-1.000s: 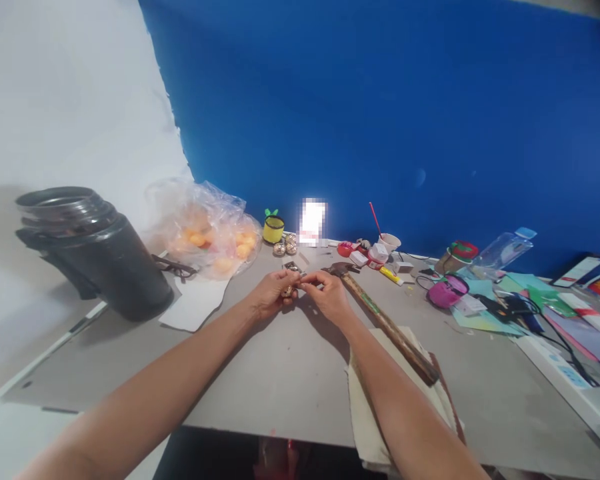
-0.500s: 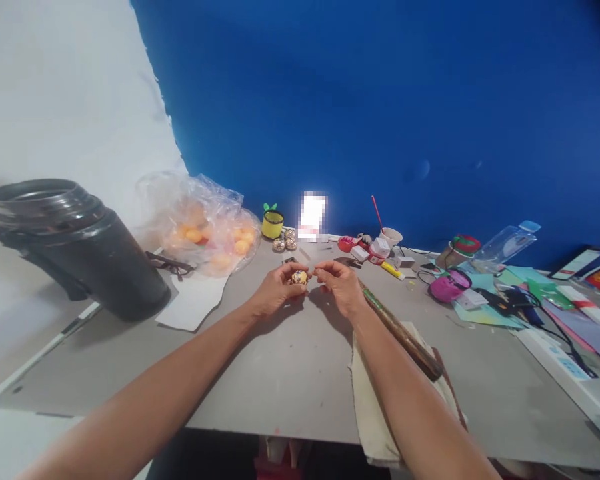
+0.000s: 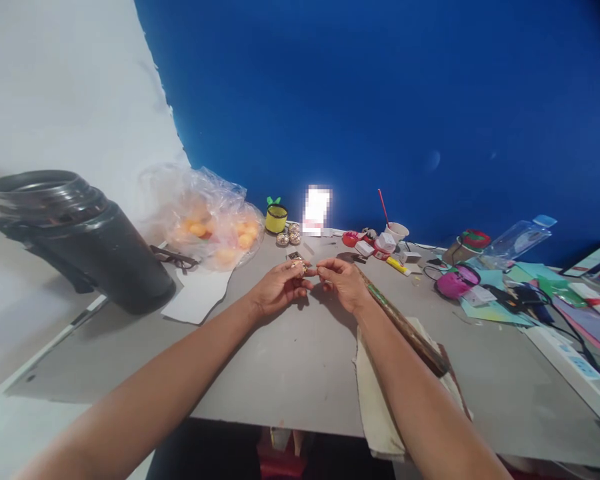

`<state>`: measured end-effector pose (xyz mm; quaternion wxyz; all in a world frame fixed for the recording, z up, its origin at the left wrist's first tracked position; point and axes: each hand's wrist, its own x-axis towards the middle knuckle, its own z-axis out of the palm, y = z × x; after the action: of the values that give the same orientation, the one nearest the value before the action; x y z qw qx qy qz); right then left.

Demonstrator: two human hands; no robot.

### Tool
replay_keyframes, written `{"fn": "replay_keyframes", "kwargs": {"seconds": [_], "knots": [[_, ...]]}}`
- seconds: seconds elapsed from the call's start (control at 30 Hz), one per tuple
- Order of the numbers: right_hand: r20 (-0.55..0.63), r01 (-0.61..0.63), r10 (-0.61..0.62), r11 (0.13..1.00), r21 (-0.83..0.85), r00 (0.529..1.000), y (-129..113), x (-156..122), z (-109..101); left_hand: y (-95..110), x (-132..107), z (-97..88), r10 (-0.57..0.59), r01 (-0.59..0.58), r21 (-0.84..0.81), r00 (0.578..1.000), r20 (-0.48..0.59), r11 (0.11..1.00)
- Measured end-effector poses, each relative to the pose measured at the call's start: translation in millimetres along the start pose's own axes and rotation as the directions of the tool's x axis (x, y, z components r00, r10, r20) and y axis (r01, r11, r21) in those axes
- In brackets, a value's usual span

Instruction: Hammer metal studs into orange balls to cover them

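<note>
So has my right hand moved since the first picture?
Yes, your right hand has shifted rightward against the hammer, now hiding more of its head end.

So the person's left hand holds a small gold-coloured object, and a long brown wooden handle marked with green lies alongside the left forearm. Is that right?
Not quite: the long brown wooden handle lies alongside the right forearm, not the left, as the head view shows. The left hand does hold the small gold-coloured object.
</note>
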<state>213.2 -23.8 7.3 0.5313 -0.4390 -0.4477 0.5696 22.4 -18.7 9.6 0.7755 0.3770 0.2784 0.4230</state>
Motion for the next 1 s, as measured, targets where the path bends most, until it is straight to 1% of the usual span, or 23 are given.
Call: {"fn": "replay_keyframes", "kwargs": {"seconds": [0.1, 0.2, 0.27, 0.33, 0.4, 0.47, 0.53, 0.6, 0.67, 0.73, 0.8, 1.0], "knots": [[-0.013, -0.015, 0.015, 1.000, 0.027, 1.000, -1.5, -0.3, 0.6, 1.8, 1.2, -2.7, -0.055, 0.055, -0.089, 0.998, 0.001, 0.995], [-0.010, -0.034, 0.034, 0.998, 0.046, 0.999, -3.7, -1.8, 2.7, 1.1, 1.4, -2.6, -0.067, 0.066, -0.088, 0.998, -0.003, 0.994], [-0.011, -0.038, 0.038, 0.998, 0.050, 0.999, -4.5, -2.4, 3.5, -0.2, 1.0, -1.2, -0.031, 0.031, -0.022, 0.999, -0.022, 0.999], [-0.016, -0.041, 0.042, 0.998, 0.043, 0.999, -4.4, -2.5, 3.3, -2.0, 0.4, 0.4, 0.044, -0.036, 0.119, 0.997, -0.065, 0.992], [-0.018, -0.048, 0.049, 0.998, 0.030, 0.999, -3.6, -2.0, 2.6, -4.2, 0.0, 1.5, 0.128, -0.089, 0.308, 0.986, -0.109, 0.947], [-0.011, -0.049, 0.049, 0.999, 0.015, 0.999, -2.5, -1.4, 2.0, -6.4, -0.4, 1.7, 0.191, -0.111, 0.481, 0.974, -0.121, 0.870], [0.009, -0.037, 0.037, 0.999, -0.001, 0.999, -1.6, -1.4, 2.4, -7.9, -0.6, 1.5, 0.244, -0.124, 0.604, 0.962, -0.120, 0.787], [0.040, -0.020, 0.021, 1.000, -0.020, 0.999, -1.6, -2.4, 3.9, -8.0, -0.8, 1.3, 0.301, -0.147, 0.685, 0.947, -0.110, 0.713], [0.062, -0.014, 0.016, 0.999, -0.041, 0.998, -3.0, -4.1, 6.3, -7.1, -1.2, 1.8, 0.345, -0.177, 0.741, 0.935, -0.078, 0.648], [0.071, -0.014, 0.018, 0.998, -0.060, 0.997, -5.1, -6.2, 8.9, -6.0, -1.8, 2.7, 0.356, -0.203, 0.777, 0.934, -0.028, 0.596], [0.082, -0.012, 0.018, 0.997, -0.074, 0.996, -7.3, -8.1, 10.9, -5.9, -2.2, 3.3, 0.356, -0.211, 0.799, 0.934, -0.004, 0.563], [0.126, -0.008, 0.020, 0.995, -0.096, 0.992, -9.3, -10.9, 11.6, -11.6, 0.2, -1.6, 0.392, -0.193, 0.839, 0.920, -0.025, 0.508]]}}
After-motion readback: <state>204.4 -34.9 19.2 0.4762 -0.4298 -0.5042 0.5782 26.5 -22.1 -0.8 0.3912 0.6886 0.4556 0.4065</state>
